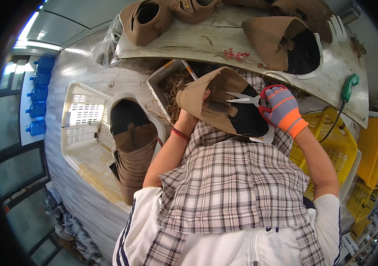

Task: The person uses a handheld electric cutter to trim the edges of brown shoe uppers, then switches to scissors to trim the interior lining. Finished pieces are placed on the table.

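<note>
**Inspector:** Your left fingers (204, 94) are curling over the rim of the tan shoe upper (217, 104), clamped on its collar edge; your left hand (189, 116) is propping it from below. Your gloved right hand (282, 110) is closed through the red loops of the scissors (246, 100), and the blades are standing slightly apart, pointing into the upper's opening.

**Operator:** Where is the upper sitting?

**Inspector:** You are holding it in the air over the plaid cloth (233, 186) on your lap, just below the edge of the wooden bench (206, 42). More uppers are waiting on the bench, and a stack (131, 155) is leaning in the white crate (80, 133) to the upper's left.

**Operator:** Risks?

**Inspector:** The blade tips are working close to your bare left fingers; in my judgement, a slip would nick them. You are also cutting inside a dark opening, so the blades could catch lining rather than stray thread.
</note>
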Demonstrator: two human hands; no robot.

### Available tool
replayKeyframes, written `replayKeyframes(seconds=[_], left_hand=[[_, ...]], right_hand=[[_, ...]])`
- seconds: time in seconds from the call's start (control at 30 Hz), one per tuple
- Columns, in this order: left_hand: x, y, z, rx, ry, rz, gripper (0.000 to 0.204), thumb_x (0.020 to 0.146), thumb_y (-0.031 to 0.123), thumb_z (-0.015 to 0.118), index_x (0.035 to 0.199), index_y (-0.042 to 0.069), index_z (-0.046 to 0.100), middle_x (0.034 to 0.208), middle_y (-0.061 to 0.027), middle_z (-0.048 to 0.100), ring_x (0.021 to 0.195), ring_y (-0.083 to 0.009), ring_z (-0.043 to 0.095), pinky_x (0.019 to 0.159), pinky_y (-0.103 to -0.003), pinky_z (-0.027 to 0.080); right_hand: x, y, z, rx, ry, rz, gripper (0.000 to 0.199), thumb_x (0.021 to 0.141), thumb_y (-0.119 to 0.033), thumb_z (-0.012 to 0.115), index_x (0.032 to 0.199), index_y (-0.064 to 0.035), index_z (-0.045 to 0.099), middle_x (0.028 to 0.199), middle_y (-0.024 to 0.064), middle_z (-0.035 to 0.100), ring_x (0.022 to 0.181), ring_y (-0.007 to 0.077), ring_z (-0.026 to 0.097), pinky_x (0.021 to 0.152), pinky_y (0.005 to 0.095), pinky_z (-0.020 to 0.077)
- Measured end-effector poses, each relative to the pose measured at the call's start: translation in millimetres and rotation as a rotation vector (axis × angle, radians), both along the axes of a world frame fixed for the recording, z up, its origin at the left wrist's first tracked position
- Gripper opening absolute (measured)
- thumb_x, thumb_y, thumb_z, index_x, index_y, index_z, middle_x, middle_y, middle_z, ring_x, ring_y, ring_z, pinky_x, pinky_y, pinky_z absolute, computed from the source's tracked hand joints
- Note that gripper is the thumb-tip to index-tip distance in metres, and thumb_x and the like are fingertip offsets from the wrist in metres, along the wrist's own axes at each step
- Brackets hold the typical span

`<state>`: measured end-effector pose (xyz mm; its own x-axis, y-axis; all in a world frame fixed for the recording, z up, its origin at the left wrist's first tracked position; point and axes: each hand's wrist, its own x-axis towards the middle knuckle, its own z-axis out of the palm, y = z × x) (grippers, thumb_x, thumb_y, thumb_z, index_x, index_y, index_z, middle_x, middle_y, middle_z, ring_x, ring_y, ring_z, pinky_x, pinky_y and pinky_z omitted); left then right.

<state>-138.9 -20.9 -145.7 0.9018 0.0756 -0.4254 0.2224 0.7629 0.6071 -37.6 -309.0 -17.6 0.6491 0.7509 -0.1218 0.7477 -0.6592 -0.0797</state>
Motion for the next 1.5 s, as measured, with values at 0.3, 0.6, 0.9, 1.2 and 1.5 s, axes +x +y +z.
replayKeyframes(seconds=[0.3, 0.6, 0.9, 1.2, 1.5], left_hand=[[-9, -6, 7, 0.092, 0.004, 0.08, 0.027, 0.092, 0.018, 0.068, 0.115, 0.005, 0.062, 0.104, -0.0015, 0.065, 0.092, -0.0144, 0.063, 0.078, -0.032, 0.055], [-2, -8, -23, -0.143, -0.072, 0.149, 0.043, 0.095, 0.024, 0.065, 0.132, 0.005, 0.053, 0.123, -0.0061, 0.061, 0.108, -0.0172, 0.06, 0.091, -0.035, 0.053], [-6, -16, 7, 0.042, -0.008, 0.198, 0.037, 0.093, 0.022, 0.067, 0.126, 0.006, 0.058, 0.12, -0.0031, 0.062, 0.109, -0.0161, 0.058, 0.093, -0.033, 0.049], [-4, -10, -22, -0.157, -0.024, 0.156, 0.046, 0.092, 0.025, 0.068, 0.132, 0.006, 0.054, 0.124, -0.0065, 0.061, 0.109, -0.0211, 0.061, 0.092, -0.038, 0.053], [-28, 12, 56, -0.029, 0.122, 0.035, 0.02, 0.091, 0.017, 0.068, 0.107, 0.007, 0.062, 0.094, -0.0009, 0.066, 0.081, -0.0118, 0.062, 0.065, -0.025, 0.052]], right_hand=[[1, -14, -7, -0.039, -0.008, -0.046, 0.034, 0.075, -0.03, 0.073, 0.101, -0.0085, 0.064, 0.092, 0.0116, 0.064, 0.087, 0.0291, 0.062, 0.079, 0.0394, 0.0496], [-2, 19, 10, 0.128, -0.095, -0.015, 0.036, 0.074, -0.033, 0.074, 0.098, -0.0084, 0.064, 0.092, 0.0127, 0.063, 0.088, 0.0301, 0.06, 0.081, 0.0395, 0.0472], [10, 40, 1, 0.034, -0.201, 0.093, 0.034, 0.072, -0.029, 0.075, 0.097, -0.0087, 0.063, 0.092, 0.009, 0.064, 0.085, 0.0266, 0.061, 0.075, 0.0376, 0.048], [11, 19, 7, 0.04, -0.149, -0.011, 0.036, 0.07, -0.028, 0.076, 0.099, -0.0103, 0.064, 0.091, 0.0087, 0.065, 0.088, 0.0267, 0.062, 0.076, 0.0387, 0.049], [-7, 20, 17, 0.206, 0.14, -0.149, 0.032, 0.074, -0.027, 0.075, 0.1, -0.0096, 0.065, 0.093, 0.0099, 0.066, 0.09, 0.0288, 0.063, 0.078, 0.039, 0.051]])
